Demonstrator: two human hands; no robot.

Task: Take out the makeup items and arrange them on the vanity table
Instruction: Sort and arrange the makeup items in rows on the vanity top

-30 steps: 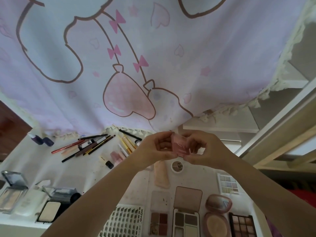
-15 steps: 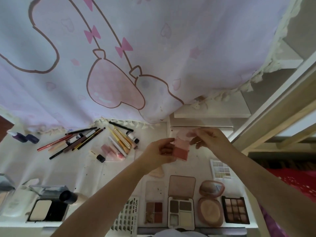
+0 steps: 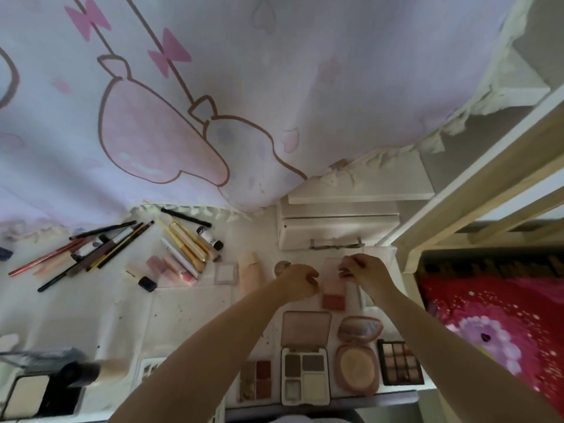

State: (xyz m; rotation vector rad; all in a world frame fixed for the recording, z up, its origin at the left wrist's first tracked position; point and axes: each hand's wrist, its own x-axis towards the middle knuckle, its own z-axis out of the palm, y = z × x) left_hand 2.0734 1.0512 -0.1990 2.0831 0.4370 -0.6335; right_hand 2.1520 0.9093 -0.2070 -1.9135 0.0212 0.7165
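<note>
Just beyond the open palette (image 3: 306, 358) lies the pink blush compact (image 3: 334, 296), open on the vanity table (image 3: 189, 303), with the left hand (image 3: 300, 280) loosely curled beside it and the right hand (image 3: 364, 274) pinching its clear lid — best eased flat, squared with its neighbours — short of the drawer (image 3: 335, 232).

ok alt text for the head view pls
Two hands, left and right, set an open pink blush compact on a white vanity table. Open palettes lie nearer the camera, pencils at the left, and a pink cartoon curtain hangs behind.
</note>
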